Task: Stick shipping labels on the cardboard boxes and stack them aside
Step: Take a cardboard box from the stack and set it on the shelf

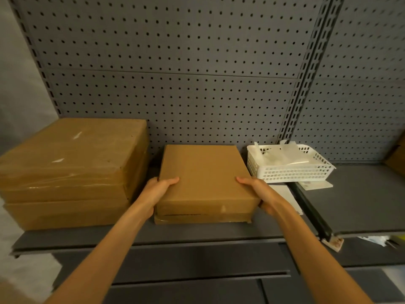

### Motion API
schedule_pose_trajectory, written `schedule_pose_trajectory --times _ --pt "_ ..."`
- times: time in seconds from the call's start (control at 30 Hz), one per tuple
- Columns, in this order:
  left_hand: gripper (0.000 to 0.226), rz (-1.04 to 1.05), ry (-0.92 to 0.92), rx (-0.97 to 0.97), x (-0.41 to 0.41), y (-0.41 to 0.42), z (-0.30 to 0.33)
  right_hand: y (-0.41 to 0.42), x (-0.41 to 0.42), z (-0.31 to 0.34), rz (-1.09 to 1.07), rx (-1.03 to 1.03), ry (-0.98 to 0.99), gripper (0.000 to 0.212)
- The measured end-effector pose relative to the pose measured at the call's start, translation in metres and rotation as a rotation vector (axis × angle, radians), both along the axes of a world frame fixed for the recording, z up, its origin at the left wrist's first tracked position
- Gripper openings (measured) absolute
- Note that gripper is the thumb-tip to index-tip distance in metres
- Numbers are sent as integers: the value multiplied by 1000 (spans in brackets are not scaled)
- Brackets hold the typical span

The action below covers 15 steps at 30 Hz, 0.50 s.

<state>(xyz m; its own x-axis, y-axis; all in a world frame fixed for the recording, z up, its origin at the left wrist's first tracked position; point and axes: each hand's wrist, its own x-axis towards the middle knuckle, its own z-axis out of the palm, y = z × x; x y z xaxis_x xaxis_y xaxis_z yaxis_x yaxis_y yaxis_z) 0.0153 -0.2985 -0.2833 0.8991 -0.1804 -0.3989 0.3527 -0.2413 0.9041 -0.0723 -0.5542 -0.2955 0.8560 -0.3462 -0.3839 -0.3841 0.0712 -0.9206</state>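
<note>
Both forearms extend up from the lower frame. The left hand [158, 189] and right hand [258, 191] grip opposite sides of the cardboard box [203, 178] at frame centre, thumbs on top, fingers curled underneath. It sits atop another box [202, 218] on the shelf [219, 234].

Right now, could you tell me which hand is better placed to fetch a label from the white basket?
The right hand: it grips the cardboard box on the side nearest the white basket; the left hand holds the far side.
</note>
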Motion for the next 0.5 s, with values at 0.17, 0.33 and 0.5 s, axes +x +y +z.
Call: schedule_pose_trajectory --times 0.17,0.33,0.5 --pt "72 16 -2 24 0 0 2 0 -2 4 6 23 8 47" --pt "70 -29 -92 79 -1 -3 13 -4 -3 7 44 -51 12 58" --pt "71 -169 -676 553 -2 -23 30 -22 -13 8 -97 -290 -69 53"
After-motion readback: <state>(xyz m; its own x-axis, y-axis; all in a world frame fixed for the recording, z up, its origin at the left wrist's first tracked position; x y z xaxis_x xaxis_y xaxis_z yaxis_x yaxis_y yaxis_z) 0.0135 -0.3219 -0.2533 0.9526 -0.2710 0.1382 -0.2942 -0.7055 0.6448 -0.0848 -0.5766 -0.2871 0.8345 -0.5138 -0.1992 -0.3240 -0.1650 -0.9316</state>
